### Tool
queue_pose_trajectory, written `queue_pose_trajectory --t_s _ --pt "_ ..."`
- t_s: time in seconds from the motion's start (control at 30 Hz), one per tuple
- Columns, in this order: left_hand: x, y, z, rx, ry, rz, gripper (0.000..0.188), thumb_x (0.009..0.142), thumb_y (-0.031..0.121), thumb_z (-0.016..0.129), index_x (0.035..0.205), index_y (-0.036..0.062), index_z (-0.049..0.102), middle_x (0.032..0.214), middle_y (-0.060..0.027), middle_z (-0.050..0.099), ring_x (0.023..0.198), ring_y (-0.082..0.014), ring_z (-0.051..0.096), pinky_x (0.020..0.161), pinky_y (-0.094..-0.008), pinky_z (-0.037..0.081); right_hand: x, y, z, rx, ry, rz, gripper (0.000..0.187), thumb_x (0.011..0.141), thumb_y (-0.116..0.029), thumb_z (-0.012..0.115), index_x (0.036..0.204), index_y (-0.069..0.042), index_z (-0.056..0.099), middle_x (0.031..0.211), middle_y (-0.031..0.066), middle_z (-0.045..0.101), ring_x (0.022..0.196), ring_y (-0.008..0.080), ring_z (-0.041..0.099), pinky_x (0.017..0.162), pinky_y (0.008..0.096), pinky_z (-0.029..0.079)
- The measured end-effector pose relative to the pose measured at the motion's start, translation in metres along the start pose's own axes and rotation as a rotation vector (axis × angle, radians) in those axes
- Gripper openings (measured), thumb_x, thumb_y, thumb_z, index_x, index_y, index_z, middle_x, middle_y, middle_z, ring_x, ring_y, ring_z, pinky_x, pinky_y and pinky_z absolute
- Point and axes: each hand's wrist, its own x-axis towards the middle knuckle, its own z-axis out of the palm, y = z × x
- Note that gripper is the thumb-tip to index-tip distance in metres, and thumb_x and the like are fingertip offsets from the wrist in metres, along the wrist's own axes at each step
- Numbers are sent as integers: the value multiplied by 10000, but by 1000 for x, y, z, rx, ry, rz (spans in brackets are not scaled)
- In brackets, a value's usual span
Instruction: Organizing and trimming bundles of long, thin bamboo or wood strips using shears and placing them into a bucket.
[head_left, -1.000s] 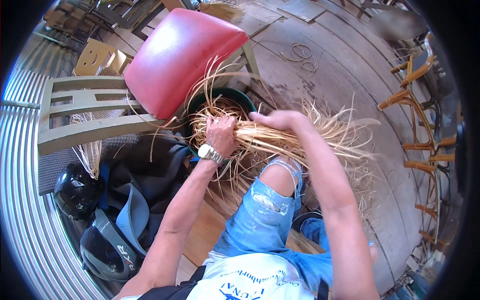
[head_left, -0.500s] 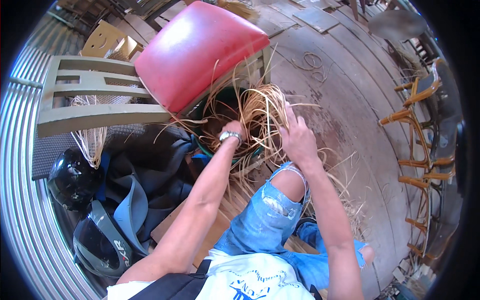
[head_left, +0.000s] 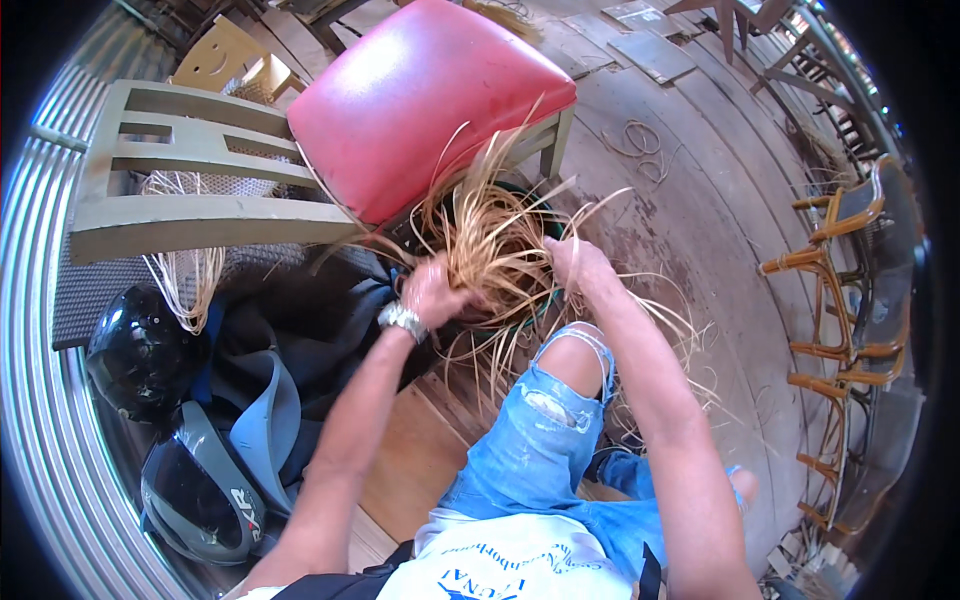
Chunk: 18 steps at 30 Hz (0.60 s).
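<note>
A loose bundle of tan rattan strips (head_left: 488,245) stands up and spills over in a dark green bucket (head_left: 556,222) in front of my knee. My left hand (head_left: 434,292), with a metal watch on its wrist, is closed round the bundle's left side, slightly blurred, its thumb toward the middle. At the bucket's right rim my right hand (head_left: 582,268) has its fingers curled on some strips; its fingertips are partly hidden. Stray strips curl out over the rim and down past my right forearm.
A chair with a red cushion (head_left: 430,95) lies close behind the bucket. Two helmets, one black (head_left: 145,350) and one grey (head_left: 205,485), rest at the left by a corrugated metal wall (head_left: 60,400). Rattan-framed chairs (head_left: 835,260) stand at the right. A coil of strip (head_left: 640,150) lies on the floor.
My left hand has come up out of the bucket to the bundle's left side. The bundle has shifted left and now stands in the bucket's middle. My right hand has curled its fingers.
</note>
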Motion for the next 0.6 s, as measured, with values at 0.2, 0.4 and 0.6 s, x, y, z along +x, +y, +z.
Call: queue_pose_trajectory --t_s 0.2,0.4,0.6 --pt "70 59 31 348 342 222 613 768 229 812 1304 73 558 1180 -157 634 1111 -353 589 924 -486 472 21 -12 30 -137 -140 -96 251 887 -146 583 1047 -96 770 1092 164 742 1024 310 722 848 425 587" --pt "82 33 52 642 287 132 444 899 139 574 1342 148 548 1182 -86 641 1087 -289 625 965 -519 461 26 -44 38 -149 -390 -229 293 794 -187 659 1047 -93 772 1085 160 745 1009 313 724 830 411 598" --pt "100 -57 82 827 89 -79 413 927 123 510 1339 150 524 1171 -157 648 991 -344 675 770 -571 544 -32 -23 7 195 -171 -137 631 873 -219 632 1428 17 445 1247 308 580 1106 443 634 939 493 535"
